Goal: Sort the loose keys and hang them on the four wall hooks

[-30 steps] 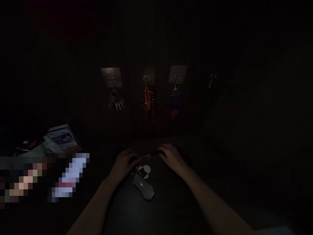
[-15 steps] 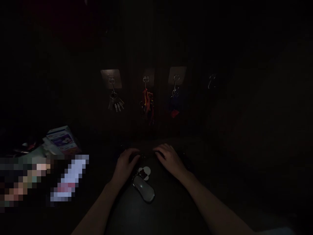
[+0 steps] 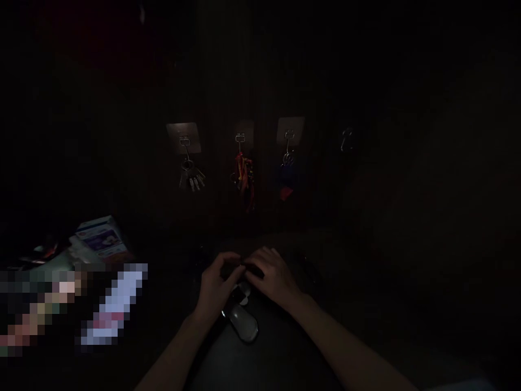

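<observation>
In the dim light my left hand [image 3: 220, 282] and my right hand [image 3: 271, 274] meet over a dark surface, fingertips nearly touching. Both have fingers curled towards the thumbs, closed around something small and dark that I cannot make out. Just below them lies a smooth, oval key fob [image 3: 243, 323] with a shiny rim. A pale flower-shaped charm [image 3: 245, 290] sits at its upper end, partly covered by my fingers.
On the wall ahead, hooks hold a bunch of keys [image 3: 192, 176], red and yellow cords [image 3: 244, 174] and a blue and red tag [image 3: 287, 176]. Another hook [image 3: 347, 139] is at right. A purple and white box [image 3: 101, 239] stands at left beside a blurred-out patch.
My hands have come together from apart, the left moving right and the right moving left. They now partly cover the flower charm. The view has tilted up slightly.
</observation>
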`<control>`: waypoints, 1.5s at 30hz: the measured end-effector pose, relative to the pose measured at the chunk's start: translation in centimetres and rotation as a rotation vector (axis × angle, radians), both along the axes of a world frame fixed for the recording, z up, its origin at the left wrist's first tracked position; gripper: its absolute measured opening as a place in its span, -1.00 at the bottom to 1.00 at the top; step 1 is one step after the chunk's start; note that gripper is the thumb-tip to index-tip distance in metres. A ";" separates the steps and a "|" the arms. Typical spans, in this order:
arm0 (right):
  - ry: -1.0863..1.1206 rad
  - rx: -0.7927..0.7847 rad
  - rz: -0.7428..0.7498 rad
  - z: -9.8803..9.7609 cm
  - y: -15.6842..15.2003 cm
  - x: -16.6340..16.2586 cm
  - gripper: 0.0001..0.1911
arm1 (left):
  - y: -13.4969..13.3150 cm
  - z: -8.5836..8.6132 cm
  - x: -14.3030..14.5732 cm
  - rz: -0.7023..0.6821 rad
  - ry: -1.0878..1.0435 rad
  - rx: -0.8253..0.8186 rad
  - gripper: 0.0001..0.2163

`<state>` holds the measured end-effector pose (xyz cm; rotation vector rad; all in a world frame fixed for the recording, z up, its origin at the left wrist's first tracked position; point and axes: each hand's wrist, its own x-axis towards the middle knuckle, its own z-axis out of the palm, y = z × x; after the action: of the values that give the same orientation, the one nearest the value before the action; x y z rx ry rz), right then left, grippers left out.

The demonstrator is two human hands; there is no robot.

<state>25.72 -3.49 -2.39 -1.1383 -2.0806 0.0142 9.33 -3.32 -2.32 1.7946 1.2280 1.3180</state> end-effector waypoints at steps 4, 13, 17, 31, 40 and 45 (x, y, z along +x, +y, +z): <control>0.215 -0.112 0.028 0.3 0.1 -0.2 -0.93 | -0.1 0.4 -0.1 -0.004 -0.035 -0.019 -0.81; 0.985 -0.563 0.108 2.3 -0.1 -0.1 -0.83 | -0.4 1.1 0.3 -0.286 -0.146 -0.286 -0.62; 1.083 -0.574 0.122 2.6 0.0 0.0 -0.81 | -0.8 1.1 0.6 -0.429 -0.191 -0.433 -0.54; 1.300 -0.549 0.029 1.0 1.5 0.8 -0.77 | -0.8 1.1 0.4 -0.662 -0.773 -0.909 -0.54; 1.387 -0.658 0.176 1.5 1.3 0.8 -0.80 | -0.6 0.9 0.1 -0.631 -0.745 -0.915 -0.59; 1.357 -0.736 0.299 1.7 0.8 0.8 -0.81 | -0.6 0.9 0.0 -0.649 -0.719 -0.881 -0.62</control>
<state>26.53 -2.66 -0.67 -0.7510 -0.9291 1.3726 9.37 -3.88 -1.39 0.8278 0.5692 0.7262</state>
